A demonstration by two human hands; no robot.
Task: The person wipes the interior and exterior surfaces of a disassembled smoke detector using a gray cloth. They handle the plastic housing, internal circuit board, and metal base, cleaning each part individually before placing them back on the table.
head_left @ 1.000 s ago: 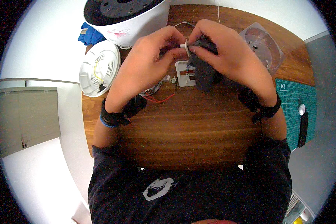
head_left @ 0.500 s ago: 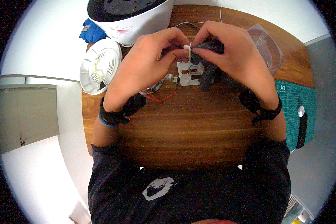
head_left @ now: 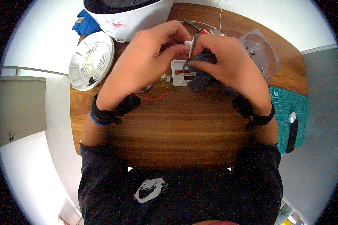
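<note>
My left hand (head_left: 150, 52) pinches a small white plastic part (head_left: 192, 47) upright between thumb and fingers, over the far middle of the table. Close to its right, my right hand (head_left: 231, 58) is closed on a dark grey cloth (head_left: 201, 83), a fold of it squeezed between thumb and forefinger. The rest of the cloth hangs down below the hand. Beneath both hands lies a white plastic plate (head_left: 179, 81) with rectangular slots, its right side partly covered by the cloth. Red wires (head_left: 154, 99) and a small connector (head_left: 168, 79) lie beside the plate, near my left wrist.
A white appliance body (head_left: 139, 22) with a flower print stands at the far left, by a round vented white cover (head_left: 104, 43) and a blue cloth (head_left: 87, 24). To the right are a clear plastic tray (head_left: 273, 60) and a green cutting mat (head_left: 279, 125) bearing a black strip (head_left: 293, 137).
My right hand has drawn down and slightly away from the white part, taking the grey cloth with it. My left hand still holds the part. The whole view has shifted a little.
</note>
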